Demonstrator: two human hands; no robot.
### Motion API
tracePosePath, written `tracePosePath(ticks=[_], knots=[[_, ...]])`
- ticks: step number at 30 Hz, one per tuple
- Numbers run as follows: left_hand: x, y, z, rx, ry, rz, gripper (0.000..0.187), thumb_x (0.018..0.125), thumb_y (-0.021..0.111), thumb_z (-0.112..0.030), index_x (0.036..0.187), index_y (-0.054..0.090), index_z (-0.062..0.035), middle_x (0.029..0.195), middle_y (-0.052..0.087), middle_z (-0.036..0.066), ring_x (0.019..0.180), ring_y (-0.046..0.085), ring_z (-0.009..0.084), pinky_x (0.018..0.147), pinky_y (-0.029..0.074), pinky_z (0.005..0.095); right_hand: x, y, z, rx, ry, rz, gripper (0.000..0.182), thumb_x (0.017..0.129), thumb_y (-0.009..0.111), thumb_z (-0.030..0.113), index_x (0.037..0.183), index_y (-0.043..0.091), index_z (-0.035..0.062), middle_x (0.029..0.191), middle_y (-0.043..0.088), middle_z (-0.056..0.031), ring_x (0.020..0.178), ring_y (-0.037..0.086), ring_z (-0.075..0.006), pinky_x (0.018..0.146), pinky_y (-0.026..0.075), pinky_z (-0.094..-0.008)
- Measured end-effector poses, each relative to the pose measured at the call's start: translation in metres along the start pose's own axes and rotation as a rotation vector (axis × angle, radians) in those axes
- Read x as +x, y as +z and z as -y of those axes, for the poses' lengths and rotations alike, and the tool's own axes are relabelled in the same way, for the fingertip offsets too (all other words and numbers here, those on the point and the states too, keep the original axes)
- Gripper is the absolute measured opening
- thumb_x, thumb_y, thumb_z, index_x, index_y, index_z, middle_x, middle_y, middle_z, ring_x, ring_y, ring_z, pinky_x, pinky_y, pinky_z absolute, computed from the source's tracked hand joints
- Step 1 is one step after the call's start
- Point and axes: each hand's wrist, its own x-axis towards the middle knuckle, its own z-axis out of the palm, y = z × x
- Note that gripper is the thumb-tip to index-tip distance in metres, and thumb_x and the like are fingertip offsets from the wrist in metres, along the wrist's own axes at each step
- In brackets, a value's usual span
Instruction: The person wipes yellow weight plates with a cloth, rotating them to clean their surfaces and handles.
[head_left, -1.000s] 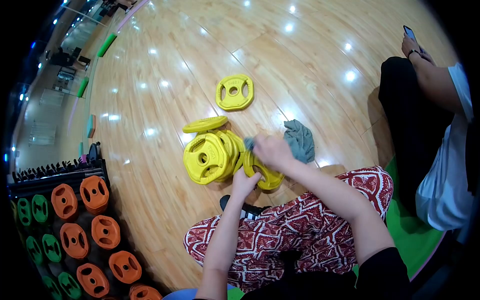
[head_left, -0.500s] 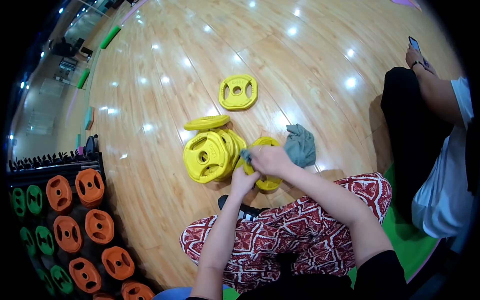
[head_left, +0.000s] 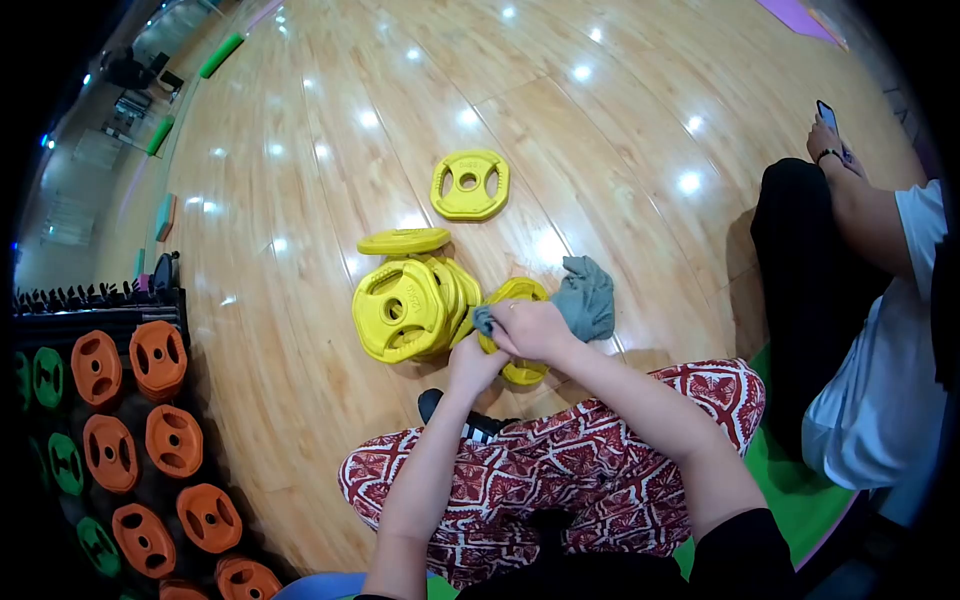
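Observation:
In front of my crossed legs, a yellow weight plate [head_left: 524,373] stands tilted on its edge. My left hand [head_left: 474,366] is closed on its near left rim, its fingertips partly hidden. Across the plate's face lies my right hand [head_left: 532,328], closed on a grey-green cloth [head_left: 483,320] that pokes out past the fingers. More grey-green cloth [head_left: 585,300] lies bunched just right of the plate; whether it is the same piece cannot be made out. To the left leans a stack of yellow plates [head_left: 372,322].
One yellow plate [head_left: 448,204] lies flat farther off, and another yellow plate [head_left: 405,241] rests behind the stack. A rack of orange plates [head_left: 110,453] and green plates stands at left. At right sits a person [head_left: 870,400] holding a phone [head_left: 828,116].
My right hand, with the cloth, has shifted slightly over the plate, and the left still grips the rim. The whole view has swung a little, sliding things left.

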Motion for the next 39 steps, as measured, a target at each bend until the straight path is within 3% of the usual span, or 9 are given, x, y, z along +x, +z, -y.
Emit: tracePosePath(ticks=[5, 9, 12, 15, 17, 19, 25, 30, 39], knots=[[0.002, -0.001, 0.006, -0.113, -0.129, 0.02, 0.026, 0.062, 0.061, -0.018, 0.081, 0.06, 0.0004, 0.068, 0.062, 0.01, 0.063, 0.059, 0.0176, 0.061, 0.046, 0.0289, -0.006, -0.005, -0.044, -0.202, 0.688, 0.234, 0.025, 0.083, 0.037, 0.028, 0.084, 0.049, 0.0056, 0.069, 0.059, -0.0167, 0.06, 0.059, -0.033, 0.052, 0.046, -0.0429], [0.0, -0.004, -0.011, 0.032, -0.048, -0.008, 0.028, 0.062, 0.061, -0.019, 0.083, 0.059, 0.0, 0.071, 0.062, 0.011, 0.066, 0.06, 0.0208, 0.063, 0.046, 0.0297, 0.006, -0.015, -0.012, -0.078, 0.519, -0.011, 0.025, 0.084, 0.036, 0.029, 0.083, 0.047, 0.0065, 0.067, 0.059, -0.0163, 0.059, 0.058, -0.0335, 0.052, 0.045, -0.044], [-0.001, -0.007, -0.018, 0.089, 0.004, -0.01, 0.026, 0.063, 0.06, -0.02, 0.08, 0.06, -0.0003, 0.072, 0.062, 0.013, 0.069, 0.06, 0.0258, 0.064, 0.046, 0.0311, -0.001, -0.008, -0.002, -0.04, 0.092, -0.041, 0.025, 0.083, 0.036, 0.029, 0.085, 0.047, 0.0065, 0.07, 0.059, -0.0161, 0.06, 0.058, -0.0335, 0.051, 0.045, -0.0446], [0.001, -0.008, -0.007, 0.102, -0.059, 0.091, 0.035, 0.062, 0.06, -0.029, 0.087, 0.06, -0.0045, 0.077, 0.061, 0.016, 0.076, 0.059, 0.0306, 0.068, 0.045, 0.0358, -0.005, -0.003, -0.03, -0.097, 0.455, 0.123, 0.027, 0.083, 0.038, 0.029, 0.086, 0.049, 0.0045, 0.077, 0.059, -0.0192, 0.068, 0.058, -0.0341, 0.058, 0.045, -0.0461], [-0.001, -0.009, -0.01, -0.029, -0.055, 0.103, 0.035, 0.064, 0.059, -0.03, 0.088, 0.06, -0.0046, 0.076, 0.061, 0.016, 0.074, 0.059, 0.0307, 0.067, 0.046, 0.0358, -0.01, -0.014, -0.064, 0.003, 0.92, 0.002, 0.029, 0.082, 0.038, 0.026, 0.084, 0.052, 0.0008, 0.084, 0.058, -0.0231, 0.078, 0.057, -0.0364, 0.068, 0.044, -0.0456], [0.0, -0.01, -0.016, 0.035, 0.005, 0.102, 0.033, 0.065, 0.059, -0.03, 0.086, 0.06, -0.0047, 0.076, 0.061, 0.017, 0.072, 0.059, 0.0307, 0.066, 0.046, 0.0358, 0.0, -0.03, -0.082, 0.14, 0.989, -0.395, 0.032, 0.082, 0.038, 0.025, 0.082, 0.054, -0.0025, 0.088, 0.056, -0.0258, 0.085, 0.054, -0.0385, 0.075, 0.042, -0.043], [-0.017, -0.009, -0.059, 0.592, 0.118, 0.142, 0.025, 0.067, 0.063, -0.033, 0.077, 0.059, -0.0101, 0.064, 0.059, 0.009, 0.062, 0.057, 0.0259, 0.054, 0.042, 0.0377, 0.007, -0.096, -0.07, 0.346, 0.888, -0.649, 0.027, 0.08, 0.044, 0.023, 0.08, 0.053, -0.0023, 0.072, 0.056, -0.0159, 0.069, 0.053, -0.0246, 0.066, 0.041, -0.0329], [-0.023, -0.001, -0.058, 0.649, 0.836, -0.142, 0.014, 0.06, 0.06, -0.023, 0.072, 0.058, -0.016, 0.053, 0.047, 0.001, 0.053, 0.053, 0.0194, 0.051, 0.039, 0.0348, -0.006, -0.116, -0.055, 0.416, 0.79, -0.551, 0.025, 0.081, 0.045, 0.023, 0.079, 0.052, -0.001, 0.069, 0.054, -0.0114, 0.066, 0.051, -0.0181, 0.064, 0.04, -0.0301], [-0.027, -0.011, -0.042, 0.703, 0.679, -0.09, 0.021, 0.062, 0.06, -0.012, 0.082, 0.061, -0.0152, 0.057, 0.055, 0.003, 0.05, 0.055, 0.0182, 0.041, 0.041, 0.0321, -0.014, -0.109, -0.06, 0.515, 0.819, -0.592, 0.023, 0.08, 0.046, 0.022, 0.076, 0.051, 0.0004, 0.065, 0.052, -0.0076, 0.064, 0.049, -0.0155, 0.061, 0.04, -0.0285]])
